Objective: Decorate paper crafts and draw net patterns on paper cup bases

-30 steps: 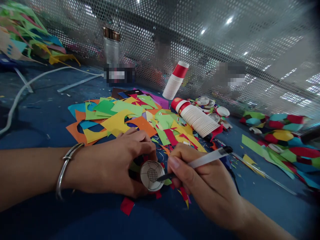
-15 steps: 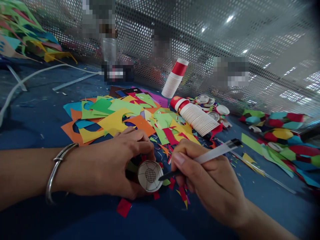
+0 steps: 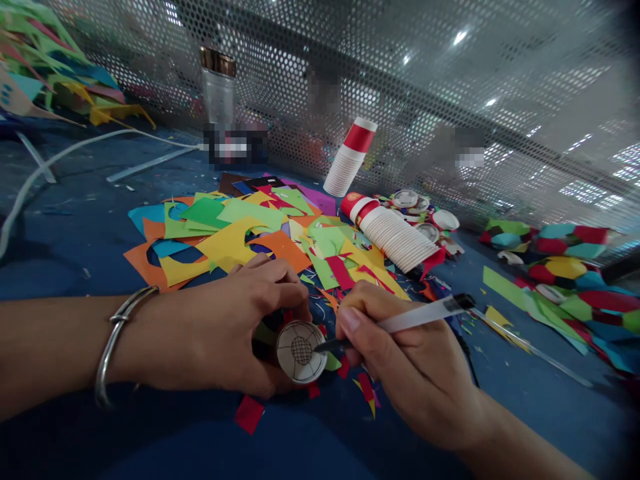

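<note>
With the round white piece point(image 3: 301, 351) as the centre of the clock, the pen point(image 3: 417, 315) lies along a line from nearly 9 o'clock to between 2 and 3 o'clock; its dark tip points left, over the right part of this piece, but I cannot tell whether it touches. The right hand point(image 3: 407, 363) is closed around the pen in a writing grip. The left hand point(image 3: 233, 327) is half open in a curve and grips the piece, whose face, with a drawn grid, is turned up to the camera. Under them is a blue tabletop point(image 3: 295, 443), and behind it stands a perforated metal panel point(image 3: 280, 87). Coloured paper sheets point(image 3: 225, 233) spread from 10 to 1 o'clock, close to both hands, and the left hand covers their near edge. A lying stack of cups point(image 3: 395, 235) is at 1 o'clock, another stack point(image 3: 349, 160), leaning in view, is beyond it nearer to 12, and patchwork pieces point(image 3: 583, 270) are between 2 and 3. A clear bottle point(image 3: 219, 93) stands at 11 o'clock.
</note>
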Demonstrator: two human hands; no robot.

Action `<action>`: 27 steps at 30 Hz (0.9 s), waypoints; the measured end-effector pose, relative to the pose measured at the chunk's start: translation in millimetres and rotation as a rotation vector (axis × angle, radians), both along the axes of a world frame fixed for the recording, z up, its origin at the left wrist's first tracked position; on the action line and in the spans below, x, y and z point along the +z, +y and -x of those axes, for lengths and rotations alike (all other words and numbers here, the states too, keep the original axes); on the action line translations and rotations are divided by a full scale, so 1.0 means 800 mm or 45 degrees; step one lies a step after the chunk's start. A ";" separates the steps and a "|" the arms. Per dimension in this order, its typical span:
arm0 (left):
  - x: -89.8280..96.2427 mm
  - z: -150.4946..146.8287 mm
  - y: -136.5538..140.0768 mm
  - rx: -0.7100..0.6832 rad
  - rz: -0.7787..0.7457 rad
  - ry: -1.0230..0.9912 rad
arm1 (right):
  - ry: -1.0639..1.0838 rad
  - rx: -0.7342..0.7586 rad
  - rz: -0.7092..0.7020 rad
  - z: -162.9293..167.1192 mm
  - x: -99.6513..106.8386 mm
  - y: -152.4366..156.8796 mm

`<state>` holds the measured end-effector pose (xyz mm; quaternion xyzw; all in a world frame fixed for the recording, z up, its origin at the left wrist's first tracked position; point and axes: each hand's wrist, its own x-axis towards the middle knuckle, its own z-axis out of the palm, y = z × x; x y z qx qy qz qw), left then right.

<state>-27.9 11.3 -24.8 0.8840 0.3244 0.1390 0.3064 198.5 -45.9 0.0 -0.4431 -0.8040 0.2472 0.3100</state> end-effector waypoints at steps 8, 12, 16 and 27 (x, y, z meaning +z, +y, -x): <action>-0.004 0.001 0.001 -0.003 0.009 -0.010 | -0.036 -0.004 -0.058 -0.004 0.002 -0.001; -0.003 -0.001 0.002 -0.005 0.003 -0.017 | 0.019 -0.038 -0.062 -0.004 0.000 -0.004; 0.000 -0.002 0.002 -0.004 0.001 -0.006 | 0.127 -0.116 -0.010 -0.007 -0.005 -0.007; 0.003 -0.001 0.001 0.006 0.068 0.007 | 0.115 -0.039 -0.042 -0.004 -0.010 -0.005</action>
